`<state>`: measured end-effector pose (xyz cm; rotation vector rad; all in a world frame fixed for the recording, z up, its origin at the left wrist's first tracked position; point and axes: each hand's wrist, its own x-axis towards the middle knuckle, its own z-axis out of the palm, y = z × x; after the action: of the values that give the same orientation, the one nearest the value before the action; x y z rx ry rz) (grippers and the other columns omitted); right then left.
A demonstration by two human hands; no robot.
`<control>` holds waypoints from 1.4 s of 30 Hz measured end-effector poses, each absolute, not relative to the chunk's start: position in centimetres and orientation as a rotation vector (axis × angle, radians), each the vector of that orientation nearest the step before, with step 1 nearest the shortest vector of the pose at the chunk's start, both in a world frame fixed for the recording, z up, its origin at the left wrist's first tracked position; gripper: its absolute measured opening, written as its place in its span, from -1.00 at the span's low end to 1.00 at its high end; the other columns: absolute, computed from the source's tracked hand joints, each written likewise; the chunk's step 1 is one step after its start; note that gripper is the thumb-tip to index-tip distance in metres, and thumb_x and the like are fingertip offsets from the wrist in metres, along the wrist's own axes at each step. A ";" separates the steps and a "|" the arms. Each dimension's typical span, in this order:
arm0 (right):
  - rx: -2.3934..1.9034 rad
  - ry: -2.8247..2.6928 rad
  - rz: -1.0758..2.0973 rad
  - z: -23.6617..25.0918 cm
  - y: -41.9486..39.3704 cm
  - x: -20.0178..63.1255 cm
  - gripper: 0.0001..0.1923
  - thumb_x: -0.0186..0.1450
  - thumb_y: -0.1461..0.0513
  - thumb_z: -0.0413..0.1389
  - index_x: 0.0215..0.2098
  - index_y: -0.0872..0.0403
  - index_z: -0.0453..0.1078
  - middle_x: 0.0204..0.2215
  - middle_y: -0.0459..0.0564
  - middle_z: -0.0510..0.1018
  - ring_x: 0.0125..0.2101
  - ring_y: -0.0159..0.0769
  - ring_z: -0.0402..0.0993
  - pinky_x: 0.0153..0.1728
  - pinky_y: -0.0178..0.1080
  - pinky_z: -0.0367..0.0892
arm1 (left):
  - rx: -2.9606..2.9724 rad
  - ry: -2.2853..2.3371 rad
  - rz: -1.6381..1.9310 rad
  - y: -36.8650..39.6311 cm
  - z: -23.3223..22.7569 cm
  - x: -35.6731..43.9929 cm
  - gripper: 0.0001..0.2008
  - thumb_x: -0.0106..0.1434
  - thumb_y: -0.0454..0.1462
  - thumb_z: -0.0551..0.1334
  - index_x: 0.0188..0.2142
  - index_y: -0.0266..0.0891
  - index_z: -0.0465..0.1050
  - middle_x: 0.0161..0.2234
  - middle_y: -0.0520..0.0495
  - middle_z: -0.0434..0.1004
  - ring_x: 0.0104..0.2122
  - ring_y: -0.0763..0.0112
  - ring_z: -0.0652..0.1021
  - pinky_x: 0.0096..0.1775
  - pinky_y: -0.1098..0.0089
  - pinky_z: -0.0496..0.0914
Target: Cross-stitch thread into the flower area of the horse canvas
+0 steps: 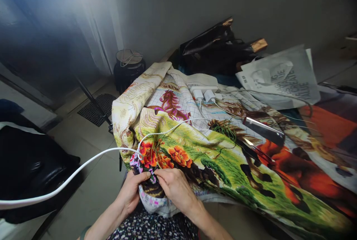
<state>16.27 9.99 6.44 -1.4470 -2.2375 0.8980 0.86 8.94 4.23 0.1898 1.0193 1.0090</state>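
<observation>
Draped over a cluttered table [331, 121], the embroidered cloth [212, 158] is pinched at its near edge by the left hand [131, 191] and right hand [174, 188]. Threads could be snagged by the white cable [92, 162] lying across it.

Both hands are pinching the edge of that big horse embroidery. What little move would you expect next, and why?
Probably a small stitch pull: the right hand drawing thread through the embroidered cloth. Both hands pinch the same spot at its near edge, the left hand gripping the fold beside the orange flowers. No needle is clearly visible, so that's a guess.
</observation>
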 end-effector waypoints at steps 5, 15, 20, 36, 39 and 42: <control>-1.376 -2.165 0.974 6.2 10.5 16.7 -0.75 0.30 0.36 0.01 -0.21 0.01 0.51 -0.36 -0.09 0.60 -0.35 -0.35 0.50 -0.28 -0.35 0.27 | 0.215 1.029 1.018 9.0 4.3 1.0 -0.75 -0.11 -0.39 0.39 -0.34 -0.34 0.54 -0.38 -0.15 0.65 -0.41 0.26 0.58 -0.23 0.27 0.43; -1.304 -2.003 1.029 5.0 11.4 16.9 -0.80 0.23 0.40 0.12 -0.36 0.04 0.56 -0.45 -0.08 0.47 -0.40 -0.37 0.41 -0.37 -0.36 0.28 | 0.207 1.033 0.991 9.1 4.3 0.9 -0.72 -0.10 -0.39 0.37 -0.31 -0.35 0.54 -0.38 -0.17 0.65 -0.38 0.20 0.59 -0.18 0.22 0.42; -1.203 -1.916 1.100 4.4 11.7 16.7 -0.80 0.21 0.43 0.13 -0.38 0.07 0.56 -0.48 -0.08 0.47 -0.42 -0.38 0.40 -0.38 -0.36 0.27 | 0.198 0.993 0.987 9.1 4.1 0.8 -0.71 -0.09 -0.40 0.36 -0.29 -0.36 0.54 -0.36 -0.18 0.65 -0.37 0.21 0.59 -0.16 0.21 0.41; -1.436 -2.288 0.586 6.2 9.7 14.0 -0.80 0.30 0.38 -0.05 -0.27 0.08 0.40 -0.35 0.03 0.47 -0.38 -0.27 0.43 -0.41 -0.31 0.31 | 0.205 0.987 1.040 8.9 4.4 1.2 -0.79 -0.11 -0.41 0.37 -0.39 -0.33 0.54 -0.42 -0.09 0.62 -0.44 0.33 0.55 -0.23 0.32 0.40; -1.310 -2.170 0.603 7.3 9.3 14.3 -0.77 0.32 0.35 -0.09 -0.33 0.09 0.39 -0.21 0.12 0.45 -0.34 -0.25 0.44 -0.40 -0.29 0.32 | 0.226 0.983 1.054 8.9 4.5 1.2 -0.75 -0.10 -0.40 0.37 -0.33 -0.33 0.54 -0.40 -0.11 0.63 -0.41 0.27 0.57 -0.23 0.29 0.41; -1.123 -1.759 1.005 9.6 7.9 16.9 -0.77 0.38 0.23 -0.08 -0.37 0.07 0.36 -0.22 0.06 0.46 -0.47 -0.37 0.42 -0.41 -0.28 0.36 | 0.203 0.946 1.035 8.9 4.4 0.9 -0.74 -0.07 -0.41 0.34 -0.30 -0.34 0.53 -0.37 -0.15 0.64 -0.36 0.21 0.59 -0.18 0.24 0.41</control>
<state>16.86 7.91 9.56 -1.1227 -1.7586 1.0055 0.93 8.86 4.37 0.2034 0.9463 1.0354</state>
